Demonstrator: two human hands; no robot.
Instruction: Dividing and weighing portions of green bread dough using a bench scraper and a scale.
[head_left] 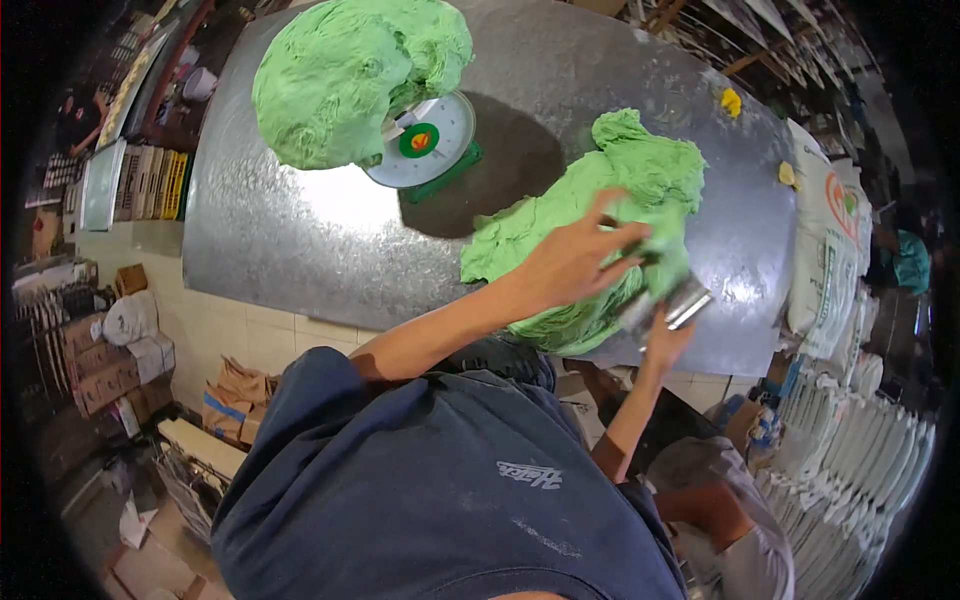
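The left hand [590, 255] is spread over the green dough [570, 203] on the metal table [270, 235], the right hand [665, 345] grips a shiny scraper [689, 303] at the dough's edge, and I'd press it straight down, fingers clear.

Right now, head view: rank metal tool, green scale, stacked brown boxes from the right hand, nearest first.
1. Metal tool: held in the right hand.
2. Green scale: on the table, leftward.
3. Stacked brown boxes: far left, off the table.
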